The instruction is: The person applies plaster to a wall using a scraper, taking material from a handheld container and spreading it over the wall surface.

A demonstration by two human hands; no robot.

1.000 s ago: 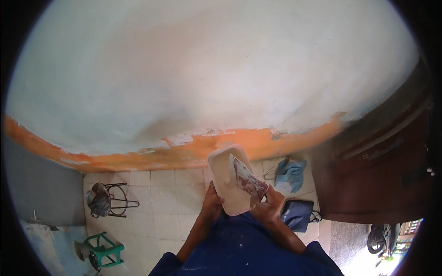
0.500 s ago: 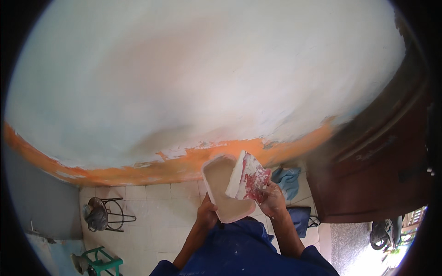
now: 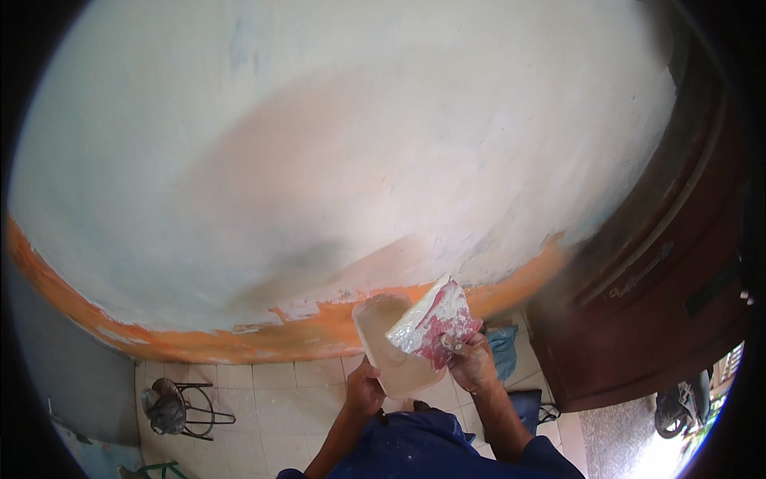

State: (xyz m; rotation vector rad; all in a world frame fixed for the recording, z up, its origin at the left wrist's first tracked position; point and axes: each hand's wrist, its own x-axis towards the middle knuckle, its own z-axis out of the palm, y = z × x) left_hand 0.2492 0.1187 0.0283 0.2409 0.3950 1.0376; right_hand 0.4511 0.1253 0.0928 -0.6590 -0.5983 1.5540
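Red and smeared with white paste [image 3: 416, 323], a scraper [image 3: 437, 342] was pinched between thumb and fingers of the right hand [image 3: 474, 366], over the right side of a pale tray [image 3: 378, 326]. The left hand [image 3: 365, 391] gripped the tray's lower left edge. Beyond rose a whitish wall [image 3: 335, 152] with an orange band [image 3: 271, 345] along its foot.

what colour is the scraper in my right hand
The scraper is red, smeared with white, best seen in the head view.
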